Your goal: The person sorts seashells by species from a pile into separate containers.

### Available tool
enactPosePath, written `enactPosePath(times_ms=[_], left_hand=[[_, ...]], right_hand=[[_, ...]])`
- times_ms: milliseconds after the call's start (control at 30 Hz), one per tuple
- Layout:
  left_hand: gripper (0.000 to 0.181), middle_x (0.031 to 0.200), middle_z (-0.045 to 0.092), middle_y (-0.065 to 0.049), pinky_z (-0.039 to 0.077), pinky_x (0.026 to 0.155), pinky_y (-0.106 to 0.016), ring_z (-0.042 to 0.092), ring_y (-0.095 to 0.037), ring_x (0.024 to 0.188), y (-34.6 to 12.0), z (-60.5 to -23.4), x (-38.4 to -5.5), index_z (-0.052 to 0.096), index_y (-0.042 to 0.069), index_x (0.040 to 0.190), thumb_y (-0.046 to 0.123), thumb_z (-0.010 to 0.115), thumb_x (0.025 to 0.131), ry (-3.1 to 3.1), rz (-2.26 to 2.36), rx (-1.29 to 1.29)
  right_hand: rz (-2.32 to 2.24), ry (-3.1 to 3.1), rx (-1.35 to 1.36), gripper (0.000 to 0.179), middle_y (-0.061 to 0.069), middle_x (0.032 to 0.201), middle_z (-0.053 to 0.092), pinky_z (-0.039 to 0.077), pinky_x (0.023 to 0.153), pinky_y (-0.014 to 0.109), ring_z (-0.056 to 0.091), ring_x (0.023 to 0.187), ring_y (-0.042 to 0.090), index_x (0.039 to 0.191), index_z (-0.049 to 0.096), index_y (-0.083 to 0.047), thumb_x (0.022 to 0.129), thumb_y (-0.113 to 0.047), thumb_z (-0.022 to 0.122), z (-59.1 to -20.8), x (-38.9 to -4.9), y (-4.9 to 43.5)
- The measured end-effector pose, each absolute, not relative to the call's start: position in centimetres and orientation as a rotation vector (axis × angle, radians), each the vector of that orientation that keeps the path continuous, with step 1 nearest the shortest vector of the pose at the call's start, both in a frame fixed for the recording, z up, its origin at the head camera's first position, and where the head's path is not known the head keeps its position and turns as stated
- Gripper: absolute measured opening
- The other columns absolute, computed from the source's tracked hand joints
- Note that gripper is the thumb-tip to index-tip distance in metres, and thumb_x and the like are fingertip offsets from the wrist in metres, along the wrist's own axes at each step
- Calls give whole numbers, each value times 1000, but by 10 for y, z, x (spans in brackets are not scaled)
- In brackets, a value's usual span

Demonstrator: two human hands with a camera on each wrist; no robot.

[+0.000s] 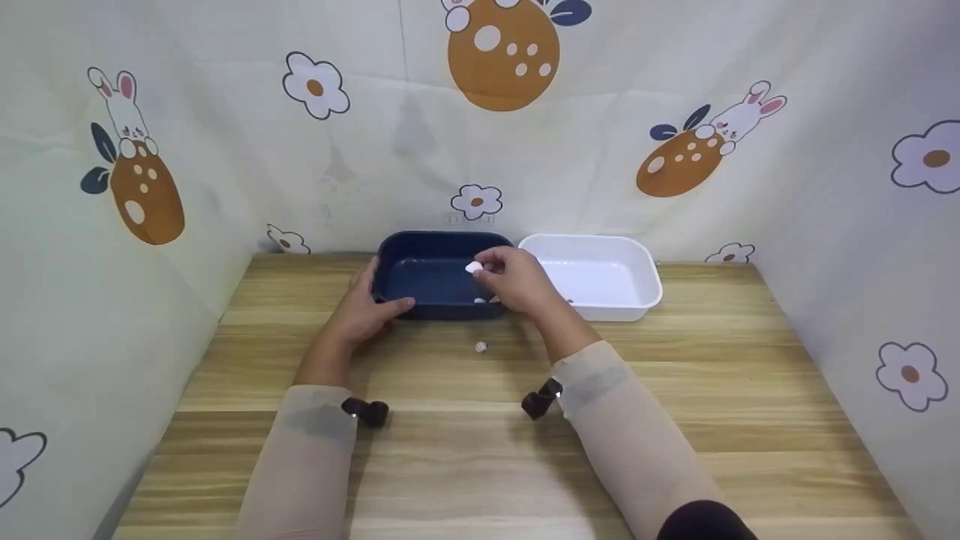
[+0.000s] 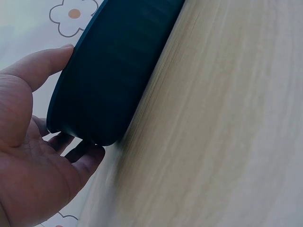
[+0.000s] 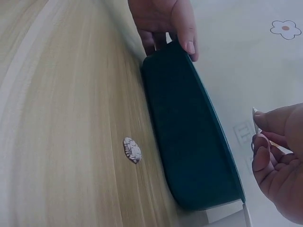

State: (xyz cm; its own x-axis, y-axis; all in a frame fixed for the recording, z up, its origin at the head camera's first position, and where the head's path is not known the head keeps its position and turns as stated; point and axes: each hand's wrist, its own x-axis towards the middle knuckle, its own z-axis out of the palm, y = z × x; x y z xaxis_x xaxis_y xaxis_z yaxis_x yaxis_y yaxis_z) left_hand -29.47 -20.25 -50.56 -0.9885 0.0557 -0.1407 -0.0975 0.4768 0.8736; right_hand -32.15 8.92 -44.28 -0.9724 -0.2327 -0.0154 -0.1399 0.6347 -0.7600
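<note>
My left hand [image 1: 358,311] holds the left end of a dark blue plastic basin [image 1: 442,310], thumb along the front rim and fingers round the end wall. Over the basin's right part, my right hand [image 1: 517,281] pinches a small white seashell [image 1: 473,267] between thumb and fingertips; edge-on, the same piece looks thin in the right wrist view. Another small white piece [image 1: 479,301] shows low inside the basin by its front wall. On the table in front of the basin lies a ribbed white-and-brown seashell [image 3: 132,150].
A white basin [image 1: 637,312] stands right of the dark one, partly behind my right hand, with a small brownish bit [image 1: 570,301] at its front edge. The wooden table [image 1: 450,465] meets a patterned cloth backdrop [image 1: 375,150] behind the basins and at both sides.
</note>
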Motion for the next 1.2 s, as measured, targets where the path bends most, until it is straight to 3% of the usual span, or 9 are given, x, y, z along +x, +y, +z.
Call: enactPosePath(times_ms=[200, 767, 1200], left_hand=[[118, 182, 1, -17, 10, 138, -57, 5, -40, 169, -202, -506, -295, 5, 19, 174, 45, 84, 91, 2576, 1531, -29], [118, 182, 1, -16, 9, 137, -59, 4, -39, 169, -202, -505, -294, 4, 21, 174, 47, 83, 91, 2561, 1522, -34], [119, 182, 2, -15, 9, 137, -59, 5, -39, 169, -202, -506, -294, 5, 21, 175, 48, 83, 90, 2564, 1524, -43]], right_hand=[[-1283, 2742, -331, 33, 6, 109, 72, 58, 97, 39, 68, 101, 21, 130, 74, -9, 101, -22, 75, -447, -320, 91], [-1368, 2607, -408, 33, 0, 96, 73, 52, 78, 24, 63, 86, 11, 123, 78, -6, 94, -22, 81, -471, -273, 109], [-1297, 2521, -476, 31, 0, 95, 73, 53, 72, 23, 63, 83, 10, 119, 78, -4, 91, -16, 82, -490, -272, 114]])
